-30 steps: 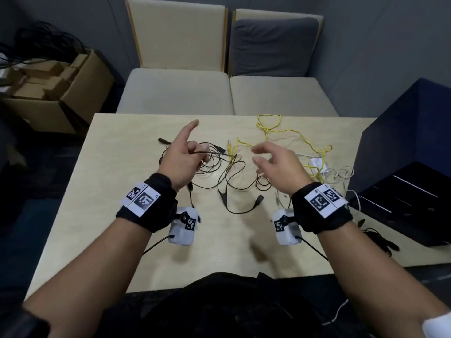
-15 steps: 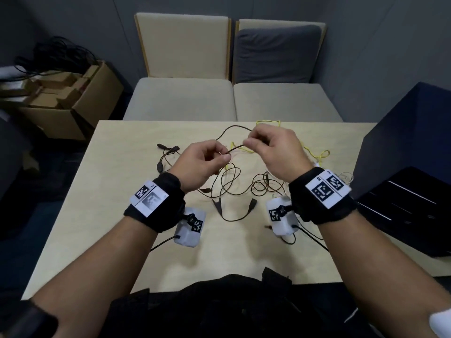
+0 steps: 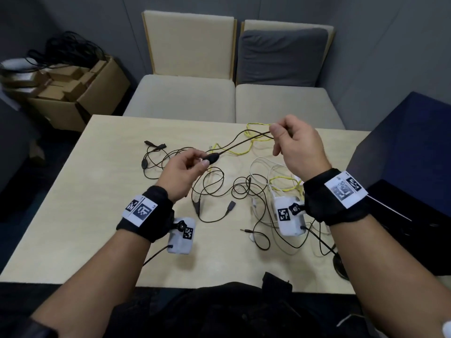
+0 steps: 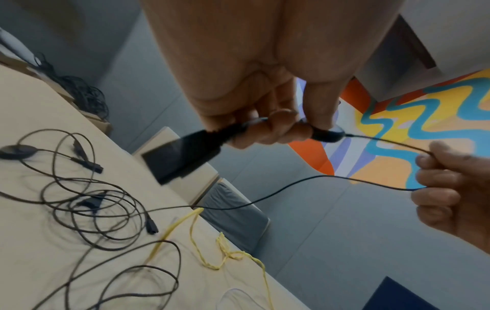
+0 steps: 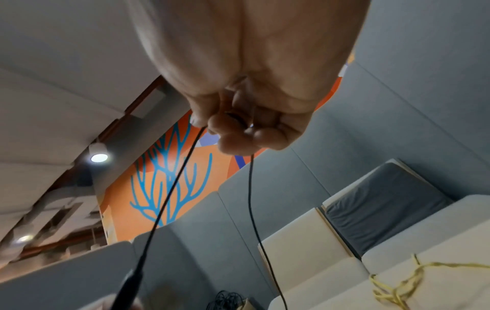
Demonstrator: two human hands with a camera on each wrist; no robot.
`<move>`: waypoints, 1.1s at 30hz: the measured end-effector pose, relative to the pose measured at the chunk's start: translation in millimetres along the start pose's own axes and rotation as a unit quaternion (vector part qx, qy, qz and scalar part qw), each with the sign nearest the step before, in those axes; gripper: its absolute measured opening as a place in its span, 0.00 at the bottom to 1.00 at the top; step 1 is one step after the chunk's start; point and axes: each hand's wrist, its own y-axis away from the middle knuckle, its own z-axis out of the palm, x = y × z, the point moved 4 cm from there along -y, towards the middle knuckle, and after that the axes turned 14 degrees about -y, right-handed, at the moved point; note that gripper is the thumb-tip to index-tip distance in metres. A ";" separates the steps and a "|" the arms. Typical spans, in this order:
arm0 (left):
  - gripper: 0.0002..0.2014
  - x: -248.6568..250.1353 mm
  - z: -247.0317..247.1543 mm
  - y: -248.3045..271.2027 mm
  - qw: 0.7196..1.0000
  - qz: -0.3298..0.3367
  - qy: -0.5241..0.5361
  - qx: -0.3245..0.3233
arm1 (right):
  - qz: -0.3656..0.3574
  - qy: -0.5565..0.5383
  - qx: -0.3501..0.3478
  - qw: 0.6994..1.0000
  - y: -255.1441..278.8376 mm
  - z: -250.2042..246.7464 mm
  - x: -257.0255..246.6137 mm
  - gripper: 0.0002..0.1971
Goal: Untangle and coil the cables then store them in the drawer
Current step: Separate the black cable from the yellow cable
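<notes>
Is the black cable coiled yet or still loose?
Still loose: the black cable runs doubled between the left hand and right hand, the rest sprawling on the table.

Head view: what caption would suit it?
Both hands, left and right, stretch a black cable above the tangle on the table.

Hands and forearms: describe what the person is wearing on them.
Bare forearms. Each wrist carries a black fabric band, left wristband and right wristband, with white square-code tags. A white camera box with a thin black lead hangs under each.
</notes>
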 end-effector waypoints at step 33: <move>0.02 -205.3 -67.3 34.7 0.928 -0.318 -0.195 -0.004 | 0.164 0.449 -0.435 0.763 86.9 227.1 180.6 0.17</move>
